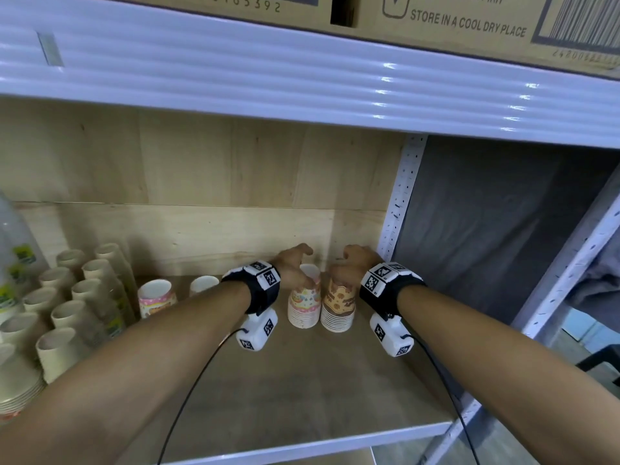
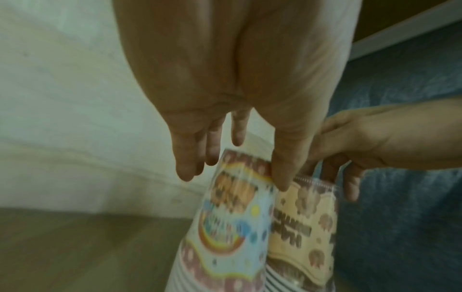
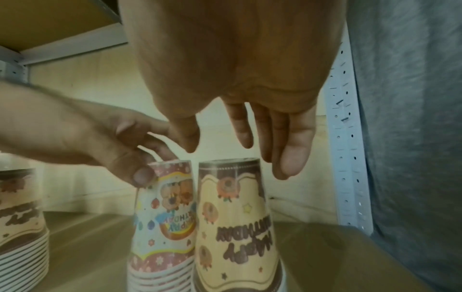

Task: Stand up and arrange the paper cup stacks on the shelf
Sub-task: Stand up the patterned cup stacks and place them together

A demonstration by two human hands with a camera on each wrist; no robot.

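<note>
**Caller:** Hands over the cups now, both of them. Two stacks stand upside down and touching at the back right of the wooden shelf board [image 1: 302, 391]: the pastel rainbow-printed paper cup stack [image 1: 304, 305] and, at its three o'clock, the cream-and-brown "Happy Birthday" paper cup stack [image 1: 339, 308].

**Analyst:** And the left hand [image 1: 293, 266]? From the right wrist view its fingers [image 3: 143, 174] curl down onto the top of the rainbow stack, thumb and fingertips pinching the upper edge.

**Caller:** Agreed. The right hand [image 1: 352, 266] is looser. Its fingers [image 3: 291, 158] hang straight and relaxed just above the brown stack, holding nothing as far as I can see.

**Analyst:** So I'd judge these two are already standing, and this is the squaring-up, the pair nudged flush beside each other.

**Caller:** What next?

**Analyst:** Probably let go gently; tall stacks on narrow tops tip easily. Then over to nine o'clock, where a pink-patterned paper cup stack [image 1: 157, 298] and a white-rimmed one [image 1: 204, 284] wait, with the plain tan paper cup stacks [image 1: 77, 297] beyond.
</note>
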